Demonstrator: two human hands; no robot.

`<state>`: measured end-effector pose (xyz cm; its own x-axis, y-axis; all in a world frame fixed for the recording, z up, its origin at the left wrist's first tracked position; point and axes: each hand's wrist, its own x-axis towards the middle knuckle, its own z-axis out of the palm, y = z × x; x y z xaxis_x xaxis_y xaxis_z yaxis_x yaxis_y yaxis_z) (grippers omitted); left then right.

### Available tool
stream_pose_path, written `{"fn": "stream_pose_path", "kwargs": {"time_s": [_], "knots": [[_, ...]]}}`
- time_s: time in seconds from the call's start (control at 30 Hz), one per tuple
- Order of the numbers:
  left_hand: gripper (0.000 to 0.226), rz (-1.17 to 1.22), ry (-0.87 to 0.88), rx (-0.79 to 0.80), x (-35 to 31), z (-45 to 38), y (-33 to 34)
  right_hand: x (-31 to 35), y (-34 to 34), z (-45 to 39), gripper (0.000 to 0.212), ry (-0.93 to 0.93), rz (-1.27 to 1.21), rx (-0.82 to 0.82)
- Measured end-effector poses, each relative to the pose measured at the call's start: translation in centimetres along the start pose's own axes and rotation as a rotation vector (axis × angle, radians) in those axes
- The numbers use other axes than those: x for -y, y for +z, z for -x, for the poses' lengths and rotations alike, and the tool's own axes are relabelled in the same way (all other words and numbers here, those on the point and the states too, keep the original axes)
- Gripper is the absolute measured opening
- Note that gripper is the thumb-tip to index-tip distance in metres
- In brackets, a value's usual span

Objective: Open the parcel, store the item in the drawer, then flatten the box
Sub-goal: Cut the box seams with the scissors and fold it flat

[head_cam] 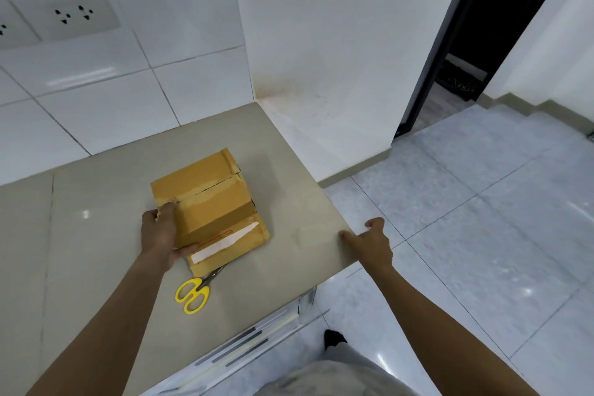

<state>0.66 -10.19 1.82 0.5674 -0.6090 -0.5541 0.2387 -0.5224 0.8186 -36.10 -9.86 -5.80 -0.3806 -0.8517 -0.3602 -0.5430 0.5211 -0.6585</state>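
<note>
A brown cardboard parcel box (209,202) sits on the beige countertop (96,219), its top flaps down with a slit along the seam and one flap with white tape lying flat toward me. My left hand (162,235) grips the box's left side, fingers on top and thumb under the near edge. My right hand (369,241) rests spread on the counter's right edge, holding nothing. Yellow-handled scissors (193,294) lie just in front of the box, their blades partly under the flap. No drawer front is clearly visible.
White tiled wall with power sockets (74,14) stands behind the counter. A white pillar (321,74) borders the counter's back right corner. Grey tiled floor (482,235) and a dark doorway (482,42) lie to the right. A shiny cabinet edge (257,337) shows below the counter.
</note>
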Motion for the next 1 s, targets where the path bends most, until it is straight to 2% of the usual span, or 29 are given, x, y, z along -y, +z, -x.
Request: {"fn": "stream_pose_path", "kwargs": {"time_s": [0.17, 0.23, 0.3, 0.37, 0.43, 0.5, 0.53, 0.63, 0.67, 0.77, 0.83, 0.93, 1.0], "knots": [[0.062, 0.087, -0.125, 0.077, 0.4, -0.2, -0.4, 0.1, -0.8, -1.0, 0.111, 0.133, 0.017, 0.085], [0.065, 0.107, -0.149, 0.117, 0.7, -0.2, -0.7, 0.9, -1.1, -1.1, 0.119, 0.146, 0.127, 0.082], [0.065, 0.131, -0.163, 0.170, 0.8, 0.1, -0.8, 2.3, -1.1, -0.9, 0.119, 0.040, 0.341, 0.005], [0.059, 0.165, -0.170, 0.223, 0.6, 0.7, -0.9, 4.4, -0.5, -0.2, 0.108, -0.206, 0.417, -0.106], [0.042, 0.197, -0.159, 0.310, 0.1, 1.5, -0.9, 7.4, 0.5, 1.0, 0.083, -0.469, 0.200, -0.133], [0.028, 0.229, -0.129, 0.422, -0.4, 2.1, -1.1, 10.7, 2.0, 2.6, 0.055, -0.633, -0.102, -0.010], [0.036, 0.238, -0.106, 0.469, -0.4, 2.1, -1.3, 12.4, 2.7, 3.6, 0.045, -0.663, -0.191, 0.073], [0.103, 0.252, -0.085, 0.513, -0.1, 1.8, -1.9, 16.1, 4.6, 5.4, 0.032, -0.626, -0.304, 0.274], [0.113, 0.232, -0.068, 0.537, 0.1, 2.0, -2.2, 16.9, 5.2, 5.7, 0.032, -0.594, -0.315, 0.317], [0.125, 0.108, 0.040, 0.609, 1.2, 2.3, -2.5, 17.7, 6.0, 6.0, 0.040, -0.521, -0.249, 0.377], [0.129, 0.007, 0.099, 0.596, 2.0, 2.8, -2.5, 17.4, 6.4, 5.9, 0.038, -0.527, -0.173, 0.380], [0.134, -0.180, 0.188, 0.498, 3.3, 3.9, -2.1, 16.7, 7.0, 5.6, 0.023, -0.612, -0.033, 0.365], [0.136, -0.204, 0.268, 0.449, 4.4, 4.1, -1.7, 16.6, 7.3, 5.2, 0.018, -0.728, 0.114, 0.350]]}}
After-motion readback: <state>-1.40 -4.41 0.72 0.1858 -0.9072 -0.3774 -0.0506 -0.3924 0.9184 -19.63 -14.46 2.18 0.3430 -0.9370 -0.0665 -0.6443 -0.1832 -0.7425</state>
